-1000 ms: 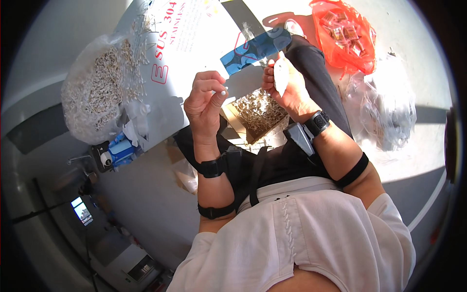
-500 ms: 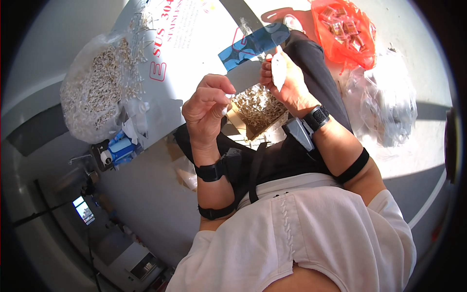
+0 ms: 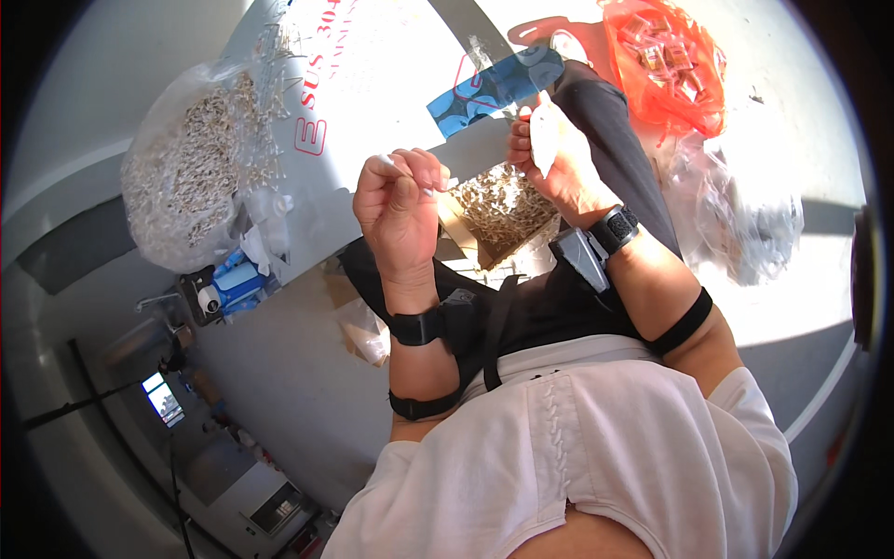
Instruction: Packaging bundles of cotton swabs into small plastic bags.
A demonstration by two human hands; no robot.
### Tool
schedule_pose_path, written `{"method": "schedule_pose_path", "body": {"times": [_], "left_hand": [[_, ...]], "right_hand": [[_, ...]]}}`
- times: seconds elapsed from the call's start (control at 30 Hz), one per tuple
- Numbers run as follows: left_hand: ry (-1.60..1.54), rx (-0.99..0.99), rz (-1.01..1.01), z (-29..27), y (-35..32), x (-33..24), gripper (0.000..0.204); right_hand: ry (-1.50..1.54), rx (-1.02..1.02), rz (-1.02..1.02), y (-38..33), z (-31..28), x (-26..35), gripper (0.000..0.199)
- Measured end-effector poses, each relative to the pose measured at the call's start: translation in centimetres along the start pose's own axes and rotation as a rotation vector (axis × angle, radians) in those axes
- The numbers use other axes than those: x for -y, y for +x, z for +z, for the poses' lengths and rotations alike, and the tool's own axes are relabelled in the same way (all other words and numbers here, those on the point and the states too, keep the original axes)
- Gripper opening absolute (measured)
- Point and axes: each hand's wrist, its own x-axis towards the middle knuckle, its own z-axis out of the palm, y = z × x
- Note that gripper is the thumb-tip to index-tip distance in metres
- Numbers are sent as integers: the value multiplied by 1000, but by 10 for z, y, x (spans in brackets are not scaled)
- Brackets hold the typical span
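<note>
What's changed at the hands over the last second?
Left hand: its slim white stick appears turned, one end now jutting up and left. Nothing visibly released. Unchanged: right hand holding the flat white oblong piece; clear plastic bag of thin sticks; orange-red plastic bag.

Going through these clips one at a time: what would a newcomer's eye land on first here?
Probably the bright orange-red plastic bag of small packets at the upper right. Next come the raised hands at centre: the left hand pinching a thin white stick, the right hand holding a flat white object. At the left sits a bulging clear bag full of white-tipped sticks.
</note>
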Motion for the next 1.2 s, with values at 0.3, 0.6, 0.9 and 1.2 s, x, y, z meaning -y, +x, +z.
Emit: {"method": "schedule_pose_path", "body": {"times": [0.3,0.6,0.9,1.2], "left_hand": [[-246,-223,-80,-11,-9,13,20],[-253,-291,-98,-15,-10,19,22],[-28,-433,-114,-26,-16,31,16],[1373,-438,-259,-72,-28,43,6]], "right_hand": [[-9,-54,-11,0,1,0,36],[-22,-80,-23,0,4,-1,35],[8,-78,-6,-1,3,0,35],[50,-55,-21,3,-2,-1,32]]}}
